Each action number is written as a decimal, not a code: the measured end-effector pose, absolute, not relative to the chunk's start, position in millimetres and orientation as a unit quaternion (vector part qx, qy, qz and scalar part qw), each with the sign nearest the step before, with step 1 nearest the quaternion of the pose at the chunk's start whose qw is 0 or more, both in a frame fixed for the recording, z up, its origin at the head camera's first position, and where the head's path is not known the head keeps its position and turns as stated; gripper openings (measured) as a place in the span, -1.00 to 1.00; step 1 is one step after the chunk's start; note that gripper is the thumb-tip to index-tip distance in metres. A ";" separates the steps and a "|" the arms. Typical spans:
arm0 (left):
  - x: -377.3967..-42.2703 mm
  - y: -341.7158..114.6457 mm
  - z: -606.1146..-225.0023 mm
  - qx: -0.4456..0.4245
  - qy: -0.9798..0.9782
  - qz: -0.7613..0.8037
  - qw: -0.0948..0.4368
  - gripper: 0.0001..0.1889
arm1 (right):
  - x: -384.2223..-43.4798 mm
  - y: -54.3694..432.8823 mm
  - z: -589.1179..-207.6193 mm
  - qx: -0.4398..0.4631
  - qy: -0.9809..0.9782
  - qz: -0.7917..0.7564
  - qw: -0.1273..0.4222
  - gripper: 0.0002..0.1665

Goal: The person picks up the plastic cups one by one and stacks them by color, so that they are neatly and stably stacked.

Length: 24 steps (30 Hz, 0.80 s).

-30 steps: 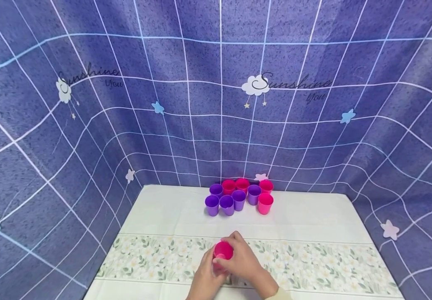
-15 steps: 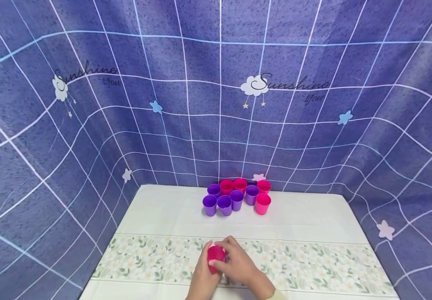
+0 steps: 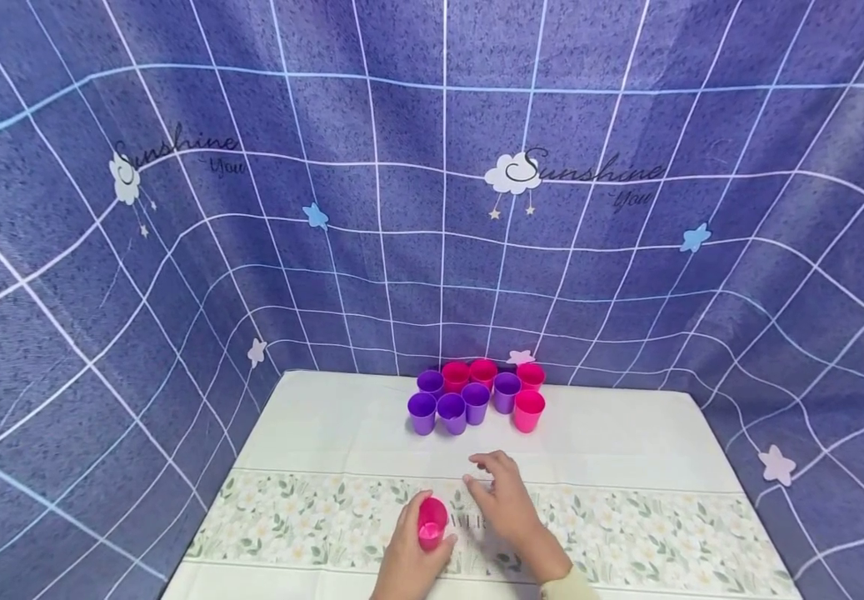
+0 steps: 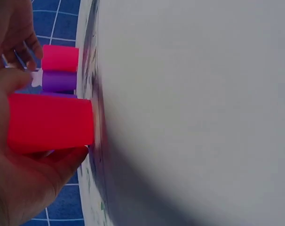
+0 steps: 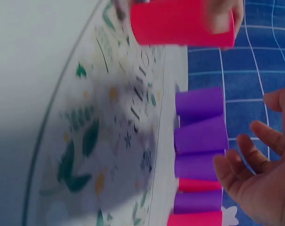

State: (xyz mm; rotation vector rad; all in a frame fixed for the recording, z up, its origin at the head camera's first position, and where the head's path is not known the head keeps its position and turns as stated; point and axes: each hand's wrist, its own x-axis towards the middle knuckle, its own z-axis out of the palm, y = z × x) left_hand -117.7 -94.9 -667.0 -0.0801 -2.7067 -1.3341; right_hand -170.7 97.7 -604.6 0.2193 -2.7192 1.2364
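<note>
A pink cup [image 3: 432, 523] is gripped by my left hand [image 3: 411, 554], thumb on its right side and fingers round its left. In the left wrist view the same pink cup [image 4: 51, 123] sits between the thumb and curled fingers. My right hand [image 3: 509, 508] is apart from it, to the right, holding nothing, with loosely bent fingers. Seen from the right wrist, the right hand [image 5: 260, 169] has its fingers spread in front of the purple cups [image 5: 200, 136].
At the back of the white table [image 3: 342, 417] stand several purple cups [image 3: 422, 413] and pink cups [image 3: 529, 412], bunched together. A floral band [image 3: 626, 533] crosses the table cloth. A blue checked curtain [image 3: 402, 275] surrounds the back and sides.
My right hand has let go of the pink cup and moved right and slightly away. The left hand keeps hold of the cup, which has shifted a little left.
</note>
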 end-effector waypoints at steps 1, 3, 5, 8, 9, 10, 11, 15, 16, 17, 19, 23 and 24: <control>-118.0 -95.3 -665.6 -0.027 -0.894 -0.443 0.059 -0.23 | -173.1 99.9 -604.1 0.066 -0.907 0.409 0.082 -0.60; -118.6 -96.1 -663.2 -0.028 -0.894 -0.444 0.052 -0.27 | -178.0 104.0 -603.6 0.056 -0.906 0.407 0.100 -0.61; -118.9 -96.7 -661.1 -0.027 -0.893 -0.446 0.041 -0.31 | -183.4 107.6 -604.0 0.048 -0.903 0.411 0.117 -0.61; -118.4 -97.3 -659.2 -0.022 -0.894 -0.447 0.028 -0.32 | -191.7 112.7 -604.8 0.043 -0.898 0.414 0.144 -0.60; -118.1 -97.4 -659.0 -0.020 -0.894 -0.447 0.024 -0.32 | -194.2 114.2 -605.5 0.040 -0.896 0.415 0.151 -0.59; -117.8 -97.2 -658.7 -0.019 -0.894 -0.448 0.021 -0.32 | -196.5 116.0 -606.2 0.039 -0.896 0.413 0.160 -0.58; -117.7 -96.9 -658.8 -0.019 -0.893 -0.449 0.020 -0.33 | -198.6 117.7 -606.7 0.037 -0.895 0.412 0.167 -0.57; -116.9 -96.4 -658.5 -0.019 -0.895 -0.445 0.021 -0.33 | -203.3 121.6 -611.4 0.030 -0.895 0.406 0.183 -0.55; -116.7 -96.5 -658.5 -0.019 -0.895 -0.444 0.023 -0.33 | -203.7 122.1 -613.0 0.029 -0.896 0.404 0.184 -0.54; -116.6 -96.6 -658.5 -0.019 -0.895 -0.444 0.025 -0.33 | -204.1 122.6 -614.4 0.028 -0.897 0.402 0.182 -0.53; -116.6 -96.9 -658.4 -0.019 -0.896 -0.444 0.028 -0.33 | -205.4 123.8 -617.8 0.031 -0.899 0.395 0.185 -0.52; -117.6 -97.8 -658.4 -0.021 -0.896 -0.444 0.029 -0.33 | -210.6 128.1 -623.6 0.036 -0.904 0.377 0.200 -0.45; -118.0 -98.0 -658.7 -0.022 -0.895 -0.444 0.027 -0.32 | -212.8 129.8 -624.7 0.037 -0.905 0.371 0.206 -0.44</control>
